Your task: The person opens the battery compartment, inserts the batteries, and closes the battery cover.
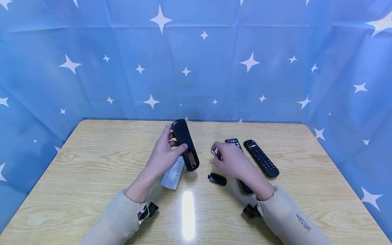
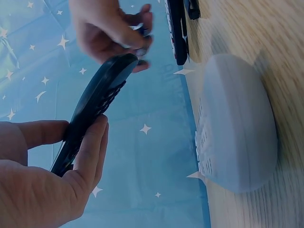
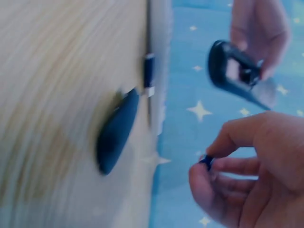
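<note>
My left hand (image 1: pixel 166 149) grips a black remote control (image 1: pixel 183 139) between thumb and fingers, raised over the table with its back up. Its uncovered battery compartment (image 1: pixel 192 158) shows at the near end. To the right, my right hand (image 1: pixel 231 160) pinches a small battery (image 1: pixel 213 153) between thumb and fingertips; the right wrist view shows the battery's dark blue side (image 3: pixel 206 161). Below, the black battery cover (image 1: pixel 217 179) lies on the table between the hands. A second blue battery (image 3: pixel 149 73) lies beside the pale remote, mostly hidden in the head view.
A pale grey remote (image 1: pixel 173 175) lies beneath the left hand on the wooden table (image 1: pixel 107 163). Another black remote (image 1: pixel 246 187) is partly covered by my right forearm, and a further one (image 1: pixel 261 159) lies right of it. A blue star-patterned curtain (image 1: pixel 190 85) hangs behind.
</note>
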